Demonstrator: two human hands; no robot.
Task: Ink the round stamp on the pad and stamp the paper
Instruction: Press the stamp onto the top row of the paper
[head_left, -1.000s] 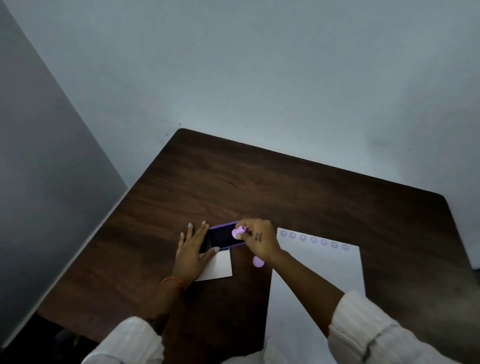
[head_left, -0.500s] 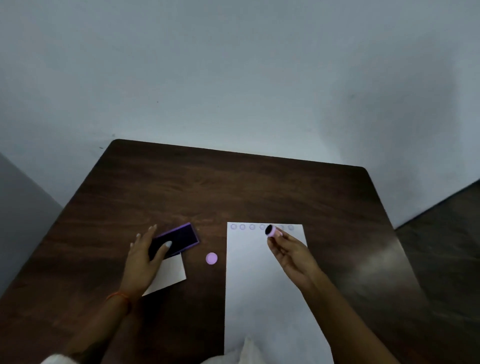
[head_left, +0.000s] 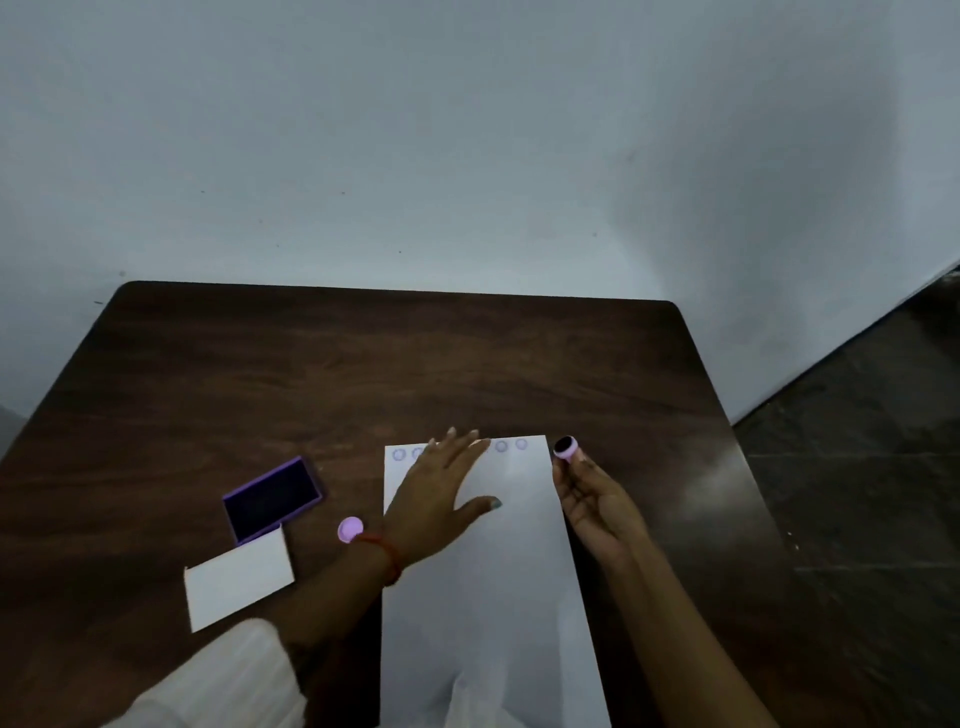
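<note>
we have the round stamp (head_left: 564, 448) pinched at the tips of our right hand (head_left: 597, 504), lifted just off the far right corner of the paper (head_left: 498, 571), its dark inked face turned up and away from us. it looks to us like a small, light plastic piece, stiff in the lilac barrel and a little soft at the face; we judge the barrel sides are the place to hold it, well clear of the wet face, which would smear on skin or paper. our right fingers (head_left: 566, 475) are closed on that barrel. our left hand (head_left: 441, 488) lies flat and spread on the upper part of the sheet, gripping nothing, only pressing it down; a thin, limp sheet like this would likely slide on the smooth desk (head_left: 363, 374) otherwise. a row of faint round prints (head_left: 501, 446) runs along the sheet's far edge, partly hidden under our left fingers (head_left: 457, 441). just left of our wrist sits a small lilac cap (head_left: 350, 530), and further left the open purple ink pad (head_left: 271, 498), its white lid (head_left: 239, 579) lying against its near edge. we can read no brand, label or writing anywhere; the prints are too faint and small to make out.
</note>
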